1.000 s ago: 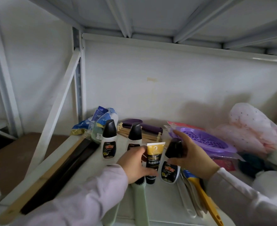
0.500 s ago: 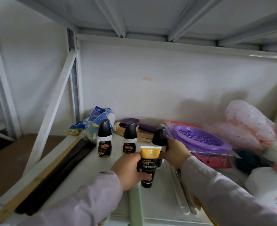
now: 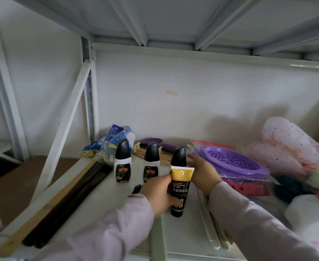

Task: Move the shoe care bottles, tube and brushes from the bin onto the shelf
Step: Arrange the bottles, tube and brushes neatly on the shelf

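Three white shoe polish bottles with black caps stand in a row on the white shelf [image 3: 187, 234]: the left bottle [image 3: 123, 161], the middle bottle [image 3: 151, 162] and the right bottle [image 3: 178, 156]. My left hand [image 3: 157, 194] grips a yellow and black tube [image 3: 180, 187], upright with its cap down on the shelf in front of the right bottle. My right hand [image 3: 202, 171] is just right of that bottle, fingers spread and off it. A green-handled brush [image 3: 157, 236] lies under my left wrist, its black bristles showing. Pale brush handles [image 3: 206, 225] lie under my right sleeve.
A long wood and black brush [image 3: 55, 202] lies along the shelf's left edge. Blue packets [image 3: 115, 140], wooden sticks [image 3: 164, 157] and a purple item sit at the back. A bagged purple tray [image 3: 232, 162], pink fabric [image 3: 286, 146] and a white jug [image 3: 313, 219] crowd the right.
My right hand has set the third bottle upright beside the other two and let go of it. My left hand has stood the tube on the shelf.
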The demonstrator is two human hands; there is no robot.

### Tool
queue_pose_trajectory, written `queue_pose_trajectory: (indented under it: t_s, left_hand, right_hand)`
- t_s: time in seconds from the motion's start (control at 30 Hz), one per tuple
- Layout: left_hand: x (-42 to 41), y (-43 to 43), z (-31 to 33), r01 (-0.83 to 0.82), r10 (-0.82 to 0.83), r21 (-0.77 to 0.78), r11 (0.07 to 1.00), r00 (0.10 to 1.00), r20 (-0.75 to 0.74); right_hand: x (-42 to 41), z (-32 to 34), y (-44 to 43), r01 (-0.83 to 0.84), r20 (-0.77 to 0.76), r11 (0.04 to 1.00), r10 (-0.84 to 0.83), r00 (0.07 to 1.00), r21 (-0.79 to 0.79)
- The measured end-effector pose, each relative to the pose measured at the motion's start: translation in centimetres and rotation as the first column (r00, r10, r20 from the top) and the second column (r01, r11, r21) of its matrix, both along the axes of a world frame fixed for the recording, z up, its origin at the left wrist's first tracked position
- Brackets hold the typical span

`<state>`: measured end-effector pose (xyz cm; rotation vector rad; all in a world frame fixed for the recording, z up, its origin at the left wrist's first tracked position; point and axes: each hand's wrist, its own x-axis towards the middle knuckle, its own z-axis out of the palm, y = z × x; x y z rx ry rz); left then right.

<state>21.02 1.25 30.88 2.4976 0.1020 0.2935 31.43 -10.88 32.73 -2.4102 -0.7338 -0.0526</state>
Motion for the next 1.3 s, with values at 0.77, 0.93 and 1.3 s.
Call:
queue_pose_trajectory:
  t_s: [0.77, 0.93, 1.3]
  left_hand:
    - [-3.0, 8.7, 1.6, -0.211, 0.337, -0.292, 0.933, 0.797, 0.501]
    - [-2.1, 14.6, 0.0, -0.421, 0.546, -0.362, 0.832, 0.737, 0.398]
    - [1.6, 15.5, -4.6, -0.315, 0.316, -0.306, 0.898, 0.948, -0.048]
  right_hand:
    - [-5.3, 2.5, -4.9, -0.094, -0.031, 0.97, 0.103, 0.994, 0.224]
    - [-2.9, 6.2, -2.4, -0.077, 0.015, 0.944, 0.076, 0.997, 0.322]
    - [0.9, 5.8, 0.7, -0.158, -0.018, 0.987, 0.157, 0.987, -0.038]
